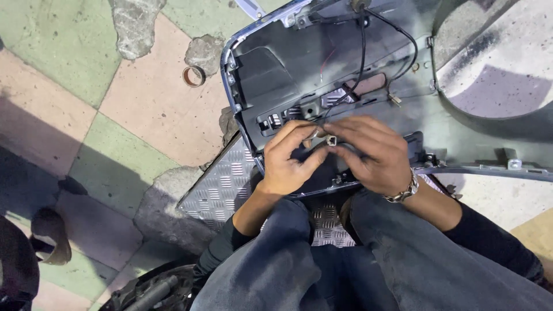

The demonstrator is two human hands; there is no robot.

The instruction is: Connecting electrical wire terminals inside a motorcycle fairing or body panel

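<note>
A grey car bumper panel (288, 69) lies inside-up on the floor in front of my knees. Black wires (362, 52) run across its inner face down to a small pale connector (332, 139). My left hand (291, 158) and my right hand (371, 152) meet over the panel's near edge, and the fingertips of both pinch the connector and its wire between them. A metal watch (406, 192) sits on my right wrist. My palms hide the part of the panel under them.
A ribbed metal plate (222, 184) lies under the panel by my knees. A small metal ring (194, 75) rests on the chequered tile floor (69, 103), which has broken patches (135, 23). Dark machine parts (152, 291) sit at the lower left.
</note>
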